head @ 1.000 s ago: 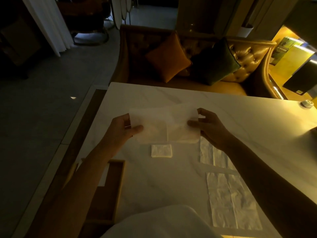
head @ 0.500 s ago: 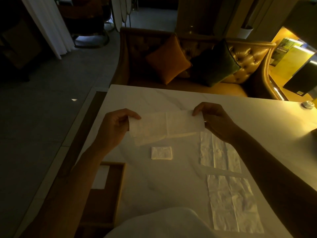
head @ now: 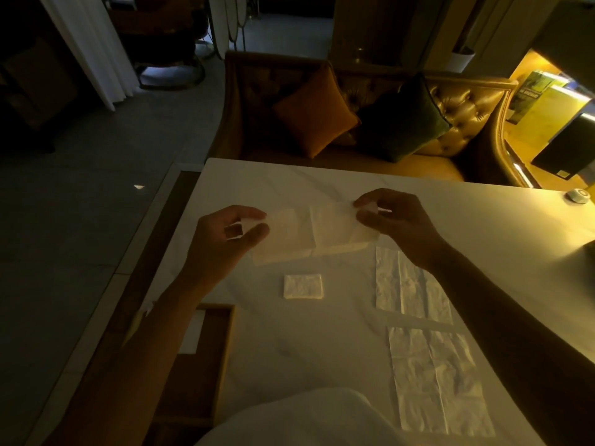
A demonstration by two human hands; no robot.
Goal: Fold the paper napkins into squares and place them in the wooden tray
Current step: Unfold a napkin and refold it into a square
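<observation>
A thin white paper napkin (head: 309, 235) is stretched between my hands just above the white table (head: 467, 220). My left hand (head: 225, 239) pinches its left end and my right hand (head: 396, 220) pinches its right end. The napkin is folded lengthwise into a strip, with a crease down its middle. A small folded napkin square (head: 303, 286) lies on the table below the strip. Two unfolded napkins (head: 412, 292) (head: 438, 381) lie flat at the right. The wooden tray (head: 222, 355) sits at the lower left under my left forearm, with a white square (head: 193, 333) inside.
A leather sofa (head: 463, 107) with an orange cushion (head: 314, 112) and a dark green cushion (head: 402, 119) stands behind the table. A small round white object (head: 578, 196) rests at the table's far right. White cloth (head: 306, 420) fills the bottom edge.
The napkin went from a wider sheet to a narrow strip folded lengthwise. Both hands shifted their grip to its ends and rose slightly.
</observation>
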